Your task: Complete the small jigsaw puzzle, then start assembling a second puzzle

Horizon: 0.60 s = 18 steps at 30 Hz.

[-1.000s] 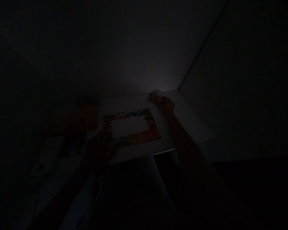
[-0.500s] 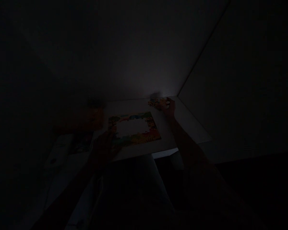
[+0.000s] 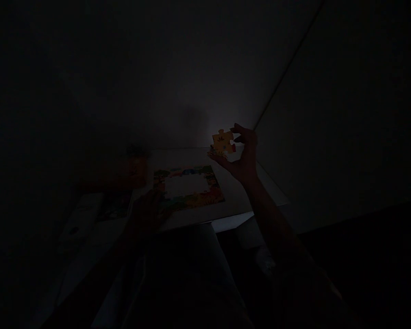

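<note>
A yellow-orange jigsaw puzzle piece [image 3: 222, 140] is raised above the far part of the table, gripped by my right hand [image 3: 244, 153] between thumb and fingers. More colourful pieces show just below it, partly behind my thumb. On the white table lies a jigsaw puzzle [image 3: 205, 199] whose joined border surrounds a bare white middle. My left hand [image 3: 145, 212] rests at the puzzle's near left corner; its fingers are too dark to make out.
An orange box-like object [image 3: 137, 171] stands at the left, with a dark picture-covered item [image 3: 114, 205] and a pale object [image 3: 80, 217] nearer me. A wall [image 3: 178, 91] rises behind the table [image 3: 192, 217], and another surface slopes up on the right.
My right hand has lifted a puzzle piece up from the pieces at the table's far edge. My left hand has stayed by the puzzle's corner. The view has shifted slightly.
</note>
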Each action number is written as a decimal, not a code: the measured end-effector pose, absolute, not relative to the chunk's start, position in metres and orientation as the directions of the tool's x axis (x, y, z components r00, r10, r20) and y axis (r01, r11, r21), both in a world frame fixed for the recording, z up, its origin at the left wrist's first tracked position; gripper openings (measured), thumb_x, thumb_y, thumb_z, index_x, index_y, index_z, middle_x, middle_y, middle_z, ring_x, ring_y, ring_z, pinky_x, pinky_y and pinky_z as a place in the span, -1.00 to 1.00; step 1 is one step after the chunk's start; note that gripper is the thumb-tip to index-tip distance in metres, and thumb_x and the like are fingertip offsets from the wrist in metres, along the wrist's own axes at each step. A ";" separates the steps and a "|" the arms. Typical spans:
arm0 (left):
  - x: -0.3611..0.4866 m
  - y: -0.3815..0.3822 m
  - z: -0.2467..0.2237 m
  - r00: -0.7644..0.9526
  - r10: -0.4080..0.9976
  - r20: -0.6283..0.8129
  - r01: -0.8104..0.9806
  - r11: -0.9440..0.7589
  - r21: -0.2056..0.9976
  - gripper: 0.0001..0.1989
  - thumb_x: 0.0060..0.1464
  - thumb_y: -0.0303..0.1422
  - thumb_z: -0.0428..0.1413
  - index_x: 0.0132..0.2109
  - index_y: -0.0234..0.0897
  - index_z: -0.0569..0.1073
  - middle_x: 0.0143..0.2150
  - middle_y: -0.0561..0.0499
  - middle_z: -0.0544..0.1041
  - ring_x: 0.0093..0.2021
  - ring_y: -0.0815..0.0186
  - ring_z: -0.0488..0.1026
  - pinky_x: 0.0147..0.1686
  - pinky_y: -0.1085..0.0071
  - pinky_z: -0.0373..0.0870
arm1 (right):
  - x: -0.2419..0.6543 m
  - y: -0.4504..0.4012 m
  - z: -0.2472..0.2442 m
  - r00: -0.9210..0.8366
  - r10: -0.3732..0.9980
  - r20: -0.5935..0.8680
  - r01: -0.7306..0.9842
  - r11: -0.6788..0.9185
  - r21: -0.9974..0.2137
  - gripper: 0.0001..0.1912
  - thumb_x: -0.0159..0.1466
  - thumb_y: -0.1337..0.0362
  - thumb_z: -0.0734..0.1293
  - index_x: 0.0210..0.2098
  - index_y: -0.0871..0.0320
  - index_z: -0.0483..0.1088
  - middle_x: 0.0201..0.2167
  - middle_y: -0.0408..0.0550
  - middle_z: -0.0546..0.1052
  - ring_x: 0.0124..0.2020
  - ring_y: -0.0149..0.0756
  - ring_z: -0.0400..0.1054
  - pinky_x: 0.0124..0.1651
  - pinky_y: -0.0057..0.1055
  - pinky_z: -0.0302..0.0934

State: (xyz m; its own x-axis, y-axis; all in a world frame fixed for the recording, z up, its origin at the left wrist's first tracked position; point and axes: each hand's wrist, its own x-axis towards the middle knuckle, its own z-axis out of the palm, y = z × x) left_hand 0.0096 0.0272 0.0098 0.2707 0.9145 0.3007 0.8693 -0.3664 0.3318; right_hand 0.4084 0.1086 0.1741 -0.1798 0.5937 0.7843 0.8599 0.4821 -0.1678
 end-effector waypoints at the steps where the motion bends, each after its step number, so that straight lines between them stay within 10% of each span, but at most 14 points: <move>1: 0.009 0.027 0.010 0.276 0.914 0.296 0.871 -0.368 0.325 -0.09 0.42 0.32 -0.04 0.74 0.10 0.28 0.59 -0.25 0.52 0.57 -0.41 0.44 0.52 -0.57 0.35 | 0.407 0.103 0.181 -0.187 0.587 0.788 0.854 0.494 -0.165 0.22 0.45 -0.41 0.48 0.82 -0.14 -0.14 0.67 0.22 0.23 0.62 0.58 0.17 0.36 0.48 0.47; 11: 0.010 0.027 0.014 0.317 0.918 0.238 0.886 -0.376 0.272 -0.02 0.42 0.25 -0.08 0.68 -0.31 0.38 0.64 -0.49 0.39 0.57 -0.50 0.42 0.52 -0.49 0.33 | 0.392 0.073 0.221 -0.186 0.328 0.926 0.644 0.753 -0.137 0.05 0.25 -0.36 0.69 0.51 -0.17 0.27 0.36 0.14 0.46 0.38 0.31 0.41 0.24 0.34 0.53; 18: 0.007 0.029 -0.002 0.291 0.892 0.346 0.877 -0.393 0.277 -0.09 0.45 0.24 -0.03 0.75 -0.01 0.28 0.63 -0.33 0.46 0.55 -0.44 0.45 0.48 -0.50 0.38 | 0.378 0.044 0.250 -0.212 0.125 0.969 0.650 0.759 0.044 -0.09 0.30 -0.39 0.64 0.44 -0.27 0.28 0.24 0.04 0.52 0.24 0.25 0.49 0.13 0.32 0.55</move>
State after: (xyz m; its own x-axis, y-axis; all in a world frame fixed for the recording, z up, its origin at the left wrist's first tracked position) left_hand 0.0070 0.0288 -0.0016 0.2910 0.8919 0.3461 0.8767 -0.3934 0.2768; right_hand 0.3782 0.0438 0.2502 -0.2118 0.1251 0.9693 0.6501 0.7586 0.0441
